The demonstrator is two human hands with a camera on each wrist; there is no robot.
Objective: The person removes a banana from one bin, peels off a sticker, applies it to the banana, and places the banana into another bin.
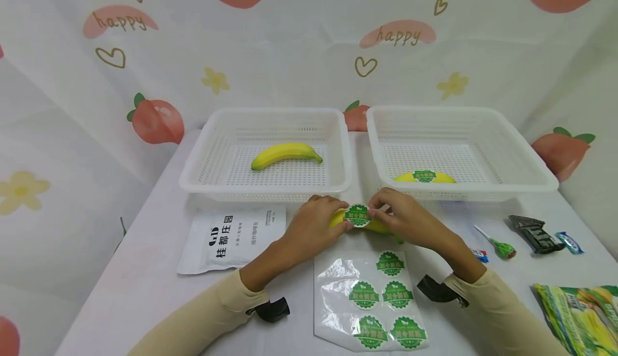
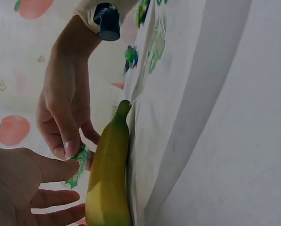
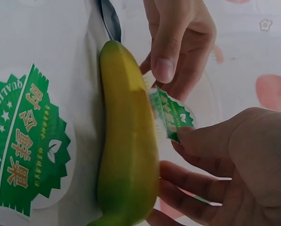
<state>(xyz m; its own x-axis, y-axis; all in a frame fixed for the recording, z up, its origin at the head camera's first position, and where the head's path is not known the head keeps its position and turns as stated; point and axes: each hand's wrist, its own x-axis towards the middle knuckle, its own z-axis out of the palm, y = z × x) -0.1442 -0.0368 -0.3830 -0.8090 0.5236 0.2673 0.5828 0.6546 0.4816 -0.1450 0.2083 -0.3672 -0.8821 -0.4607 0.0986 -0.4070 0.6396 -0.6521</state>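
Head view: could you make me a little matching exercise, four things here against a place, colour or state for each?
1. Lollipop
2. Held sticker
3. Sticker sheet

4. Left basket

A. Between left hand and right hand
B. Holds a banana without visible sticker
C. Green head, pale stick
D. Bears five green stickers

Pairs: 1-C; 2-A; 3-D; 4-B
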